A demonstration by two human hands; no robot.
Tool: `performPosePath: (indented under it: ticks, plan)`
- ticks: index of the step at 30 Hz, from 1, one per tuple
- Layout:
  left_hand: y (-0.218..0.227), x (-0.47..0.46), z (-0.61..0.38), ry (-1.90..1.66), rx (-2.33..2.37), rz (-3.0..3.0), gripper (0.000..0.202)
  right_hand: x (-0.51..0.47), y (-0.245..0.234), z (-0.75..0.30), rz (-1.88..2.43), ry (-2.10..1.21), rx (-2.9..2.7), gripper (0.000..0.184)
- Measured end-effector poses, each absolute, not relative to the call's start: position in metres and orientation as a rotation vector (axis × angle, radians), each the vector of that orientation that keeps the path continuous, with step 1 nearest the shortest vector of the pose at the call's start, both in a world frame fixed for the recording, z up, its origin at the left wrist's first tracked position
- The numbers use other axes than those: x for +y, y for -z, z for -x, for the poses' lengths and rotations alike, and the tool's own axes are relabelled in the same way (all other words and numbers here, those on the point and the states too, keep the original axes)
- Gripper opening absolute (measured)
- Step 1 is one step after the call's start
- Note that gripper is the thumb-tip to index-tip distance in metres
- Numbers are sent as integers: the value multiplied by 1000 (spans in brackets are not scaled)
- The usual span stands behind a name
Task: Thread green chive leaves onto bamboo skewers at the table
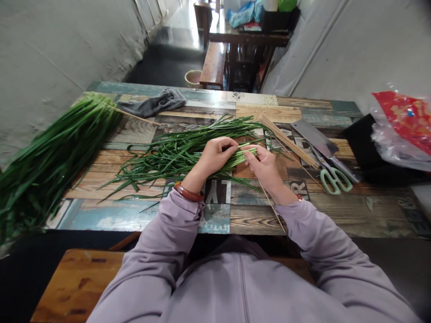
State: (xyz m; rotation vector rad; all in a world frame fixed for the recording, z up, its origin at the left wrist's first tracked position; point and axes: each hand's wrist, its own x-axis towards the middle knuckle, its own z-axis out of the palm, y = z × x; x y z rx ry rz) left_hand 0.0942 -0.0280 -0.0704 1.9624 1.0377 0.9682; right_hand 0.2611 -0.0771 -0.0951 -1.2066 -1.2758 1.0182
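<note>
My left hand (215, 157) is closed around the pale stem ends of a small bunch of green chives (175, 154) lying across the table. My right hand (264, 166) pinches the same stem ends from the right and also holds a thin bamboo skewer (269, 204) that runs down toward the table's front edge. The chive leaves fan out to the left of both hands.
A big heap of chives (50, 152) fills the table's left side. A bundle of skewers (286, 139), a cleaver (314, 137) and green-handled scissors (332, 177) lie to the right. A grey cloth (151, 104) lies at the back, plastic bags (400, 125) at far right.
</note>
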Motion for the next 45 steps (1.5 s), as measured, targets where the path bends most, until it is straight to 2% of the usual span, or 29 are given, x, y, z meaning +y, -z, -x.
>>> performPosePath:
  ticks: [25,45]
  plan:
    - [74,-29,-98,-997,1118,-2014,19,-74,98,-260,1229,-1063,-1242,42]
    - [74,-30,-98,-1016,1083,-2028,15,-73,99,-259,1247,-1060,-1248,37]
